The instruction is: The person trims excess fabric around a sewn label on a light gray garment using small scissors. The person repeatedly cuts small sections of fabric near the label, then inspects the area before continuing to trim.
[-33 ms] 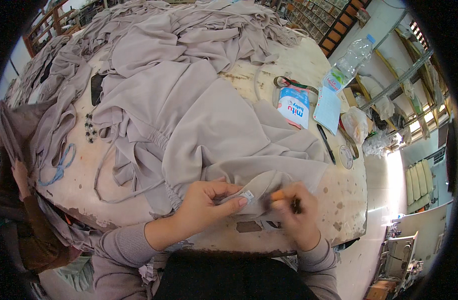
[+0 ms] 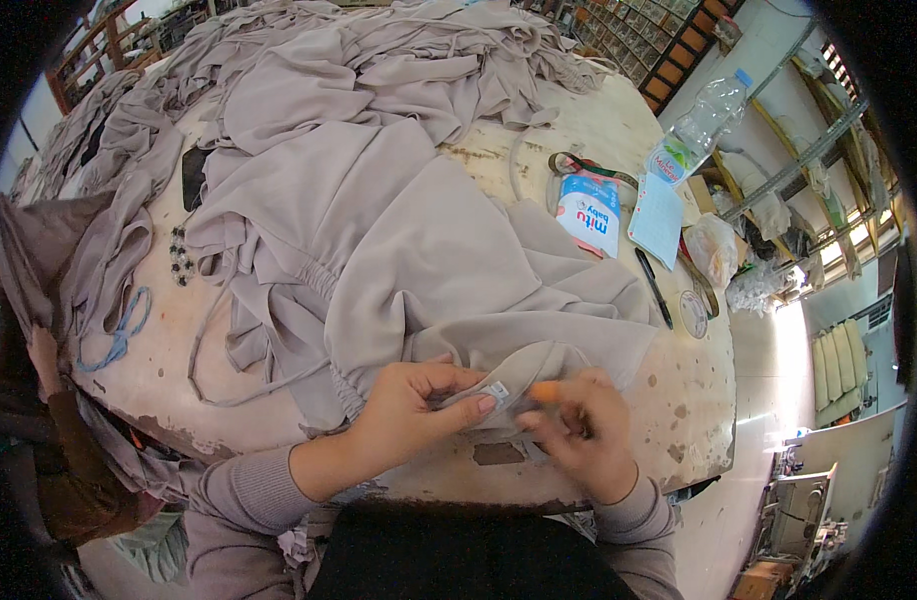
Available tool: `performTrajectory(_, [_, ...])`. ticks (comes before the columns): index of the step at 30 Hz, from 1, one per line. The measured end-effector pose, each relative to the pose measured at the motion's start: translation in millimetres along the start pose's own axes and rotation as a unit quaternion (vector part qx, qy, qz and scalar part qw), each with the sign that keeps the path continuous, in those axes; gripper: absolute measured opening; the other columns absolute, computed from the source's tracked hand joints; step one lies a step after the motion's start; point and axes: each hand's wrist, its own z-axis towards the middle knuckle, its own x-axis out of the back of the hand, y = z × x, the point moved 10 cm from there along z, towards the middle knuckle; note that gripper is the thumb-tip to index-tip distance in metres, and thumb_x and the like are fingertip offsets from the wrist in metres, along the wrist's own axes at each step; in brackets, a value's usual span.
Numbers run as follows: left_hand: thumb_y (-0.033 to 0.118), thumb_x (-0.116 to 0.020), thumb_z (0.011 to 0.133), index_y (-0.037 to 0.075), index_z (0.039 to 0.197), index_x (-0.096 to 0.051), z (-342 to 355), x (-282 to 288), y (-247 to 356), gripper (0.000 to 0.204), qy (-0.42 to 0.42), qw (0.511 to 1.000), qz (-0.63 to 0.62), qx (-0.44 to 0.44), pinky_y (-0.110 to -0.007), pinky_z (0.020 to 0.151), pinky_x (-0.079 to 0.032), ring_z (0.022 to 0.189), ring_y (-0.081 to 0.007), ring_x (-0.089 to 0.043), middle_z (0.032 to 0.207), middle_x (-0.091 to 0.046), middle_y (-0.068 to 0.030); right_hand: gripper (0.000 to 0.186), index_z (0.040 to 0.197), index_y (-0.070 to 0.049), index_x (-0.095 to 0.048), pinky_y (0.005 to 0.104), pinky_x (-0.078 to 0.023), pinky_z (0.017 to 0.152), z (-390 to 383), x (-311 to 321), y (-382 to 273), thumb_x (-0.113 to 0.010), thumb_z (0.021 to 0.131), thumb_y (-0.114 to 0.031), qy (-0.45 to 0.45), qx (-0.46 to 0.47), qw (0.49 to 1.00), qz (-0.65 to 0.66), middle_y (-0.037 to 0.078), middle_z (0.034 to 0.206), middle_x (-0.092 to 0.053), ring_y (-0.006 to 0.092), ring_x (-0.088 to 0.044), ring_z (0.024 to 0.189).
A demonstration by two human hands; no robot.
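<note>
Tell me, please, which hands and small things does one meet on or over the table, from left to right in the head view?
Blue cord, beaded strip, left hand, white label, right hand, black pen, small round object.

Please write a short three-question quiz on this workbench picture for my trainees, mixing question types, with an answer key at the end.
1. Multiple choice: what is the left hand pinching?
A) a clear bottle
B) grey fabric with a small white label
C) a notebook

2. True or false: the black pen lies to the right of the blue-and-white packet.

3. Short answer: what colour is the looped cord lying near the left edge of the table?

Key:
1. B
2. True
3. Blue
</note>
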Motion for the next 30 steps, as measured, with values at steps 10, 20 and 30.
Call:
performTrajectory(10, [0.013,-0.062,0.083,-0.001,0.095,-0.062,0.9,-3.4,-7.9,0.019,-0.015,0.997,-0.063,0.049,-0.023,0.079,-0.042,0.077,-0.0050,-0.053,0.083,-0.063,-0.0012,0.016,0.089,-0.007,-0.056,0.0219,-0.035,0.061,-16.5,8.4,68.1,-0.064,0.077,-0.014,0.145,-0.288,0.891,0.319,0.002,0.071,-0.054,0.0093,-0.048,0.064])
performTrajectory(20, [0.012,-0.061,0.084,-0.003,0.099,-0.059,1.5,-3.5,-5.4,0.022,-0.001,0.985,-0.168,0.034,-0.021,0.074,-0.043,0.082,-0.0060,-0.054,0.089,-0.062,-0.0022,0.031,0.098,-0.001,-0.052,0.0373,-0.039,0.063,5.1,-12.0,30.4,-0.052,0.083,-0.028,-0.028,-0.113,0.977,0.181,0.011,0.072,-0.050,0.0263,-0.049,0.064])
performTrajectory(30, [0.011,-0.063,0.083,-0.005,0.106,-0.060,-0.1,0.2,0.7,0.028,0.010,0.996,-0.087,0.013,-0.020,0.074,-0.043,0.084,-0.0064,-0.054,0.094,-0.064,-0.0052,0.013,0.084,-0.003,-0.055,0.0360,-0.044,0.055,3.7,-11.1,9.5,-0.061,0.080,-0.013,-0.049,-0.072,0.996,0.004,0.013,0.073,-0.057,0.0291,-0.056,0.063])
